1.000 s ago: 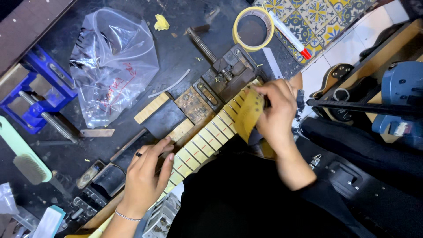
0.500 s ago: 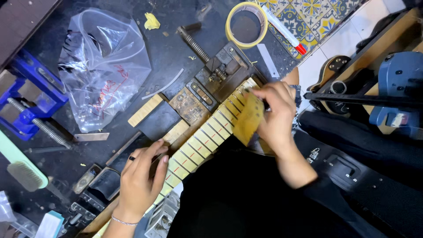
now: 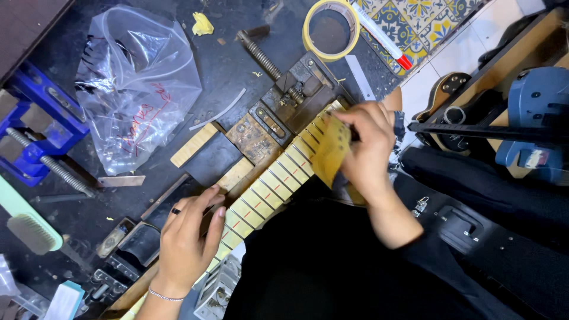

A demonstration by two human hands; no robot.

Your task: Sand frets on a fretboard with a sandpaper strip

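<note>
The pale guitar fretboard (image 3: 267, 192) lies slantwise across the dark workbench (image 3: 231, 65), its upper end by the metal vise (image 3: 296, 89); the right hand (image 3: 364, 148) pinches a folded sheet of tan sandpaper (image 3: 329, 151) against the upper frets, wrist bent downward, though how hard it presses I can't quite tell; strokes ought to run with the board, light and even; the left hand (image 3: 189, 237) lies flat, fingers together, pinning the lower end; a tape roll (image 3: 331, 29) sits beyond
</note>
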